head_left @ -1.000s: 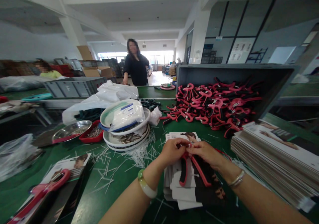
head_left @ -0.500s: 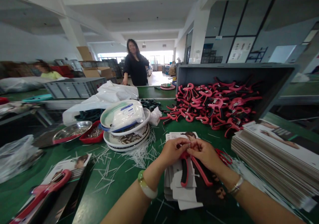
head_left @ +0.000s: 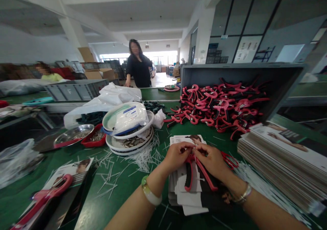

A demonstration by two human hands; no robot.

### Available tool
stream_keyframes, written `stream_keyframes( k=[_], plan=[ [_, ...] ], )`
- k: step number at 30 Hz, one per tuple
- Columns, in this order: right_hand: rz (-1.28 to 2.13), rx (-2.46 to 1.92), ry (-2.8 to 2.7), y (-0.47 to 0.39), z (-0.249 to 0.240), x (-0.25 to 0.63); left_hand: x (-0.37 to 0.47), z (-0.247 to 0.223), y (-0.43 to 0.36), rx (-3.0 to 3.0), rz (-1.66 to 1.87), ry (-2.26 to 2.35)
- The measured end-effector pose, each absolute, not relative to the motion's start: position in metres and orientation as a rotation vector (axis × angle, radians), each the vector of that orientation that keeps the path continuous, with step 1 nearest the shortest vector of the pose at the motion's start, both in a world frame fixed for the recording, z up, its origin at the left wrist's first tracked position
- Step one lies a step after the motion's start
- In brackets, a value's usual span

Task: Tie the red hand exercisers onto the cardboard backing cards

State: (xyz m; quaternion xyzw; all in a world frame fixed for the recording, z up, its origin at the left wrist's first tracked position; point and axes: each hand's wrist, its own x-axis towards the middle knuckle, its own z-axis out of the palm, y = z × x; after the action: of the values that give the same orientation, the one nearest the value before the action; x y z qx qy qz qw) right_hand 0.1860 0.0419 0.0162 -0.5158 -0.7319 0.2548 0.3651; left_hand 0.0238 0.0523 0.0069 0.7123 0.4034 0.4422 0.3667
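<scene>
A pink-and-black hand tool (head_left: 205, 174) lies on a stack of printed cards (head_left: 190, 201), its handles spread toward me. My left hand (head_left: 178, 155) and my right hand (head_left: 209, 158) meet at the tool's upper end. Fingers of both hands are pinched close together there; what they pinch is too small and hidden to make out. A short white tie end sticks out between the tool's handles. At the lower left, another pink tool (head_left: 48, 196) rests on a printed card (head_left: 85, 165).
A grey crate (head_left: 242, 66) on its side spills many pink tools. Stacked cards (head_left: 276, 168) stand at right, with white ties (head_left: 270, 192) beside them. Plates (head_left: 130, 148), a red dish (head_left: 94, 141) and a metal bowl (head_left: 74, 136) sit left. A person (head_left: 139, 70) stands beyond the table.
My right hand has shifted slightly at the tool's top, its fingers more bent, and the right wrist has turned a little. My left hand stays almost in place.
</scene>
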Motion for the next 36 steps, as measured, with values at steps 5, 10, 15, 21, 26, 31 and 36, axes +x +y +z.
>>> stream_keyframes(
  k=[5, 10, 15, 21, 26, 31, 36],
  plan=[
    [0.976, -1.323, -1.721, 0.044, 0.022, 0.186, 0.024, 0.004, 0.053, 1.830, 1.100, 1.065],
    [1.126, -1.315, -1.659, 0.044, 0.030, 0.185, 0.029, -0.004, 0.058, 1.752, 1.159, 1.084],
    [1.382, -1.517, -1.578, 0.053, 0.037, 0.184, 0.028, 0.002, 0.056, 1.729, 1.107, 1.047],
    [1.292, -1.390, -1.581, 0.055, 0.030, 0.184, 0.021, 0.015, 0.052, 1.924, 1.010, 1.057],
    [1.197, -1.273, -1.604, 0.053, 0.019, 0.186, 0.025, 0.020, 0.057, 2.015, 0.994, 1.082],
    [1.057, -1.232, -1.599, 0.049, 0.010, 0.187, 0.028, 0.017, 0.061, 2.290, 1.148, 1.097],
    [0.652, -1.092, -1.781, 0.045, 0.005, 0.186, 0.030, 0.012, 0.055, 2.418, 1.483, 1.058]
  ],
)
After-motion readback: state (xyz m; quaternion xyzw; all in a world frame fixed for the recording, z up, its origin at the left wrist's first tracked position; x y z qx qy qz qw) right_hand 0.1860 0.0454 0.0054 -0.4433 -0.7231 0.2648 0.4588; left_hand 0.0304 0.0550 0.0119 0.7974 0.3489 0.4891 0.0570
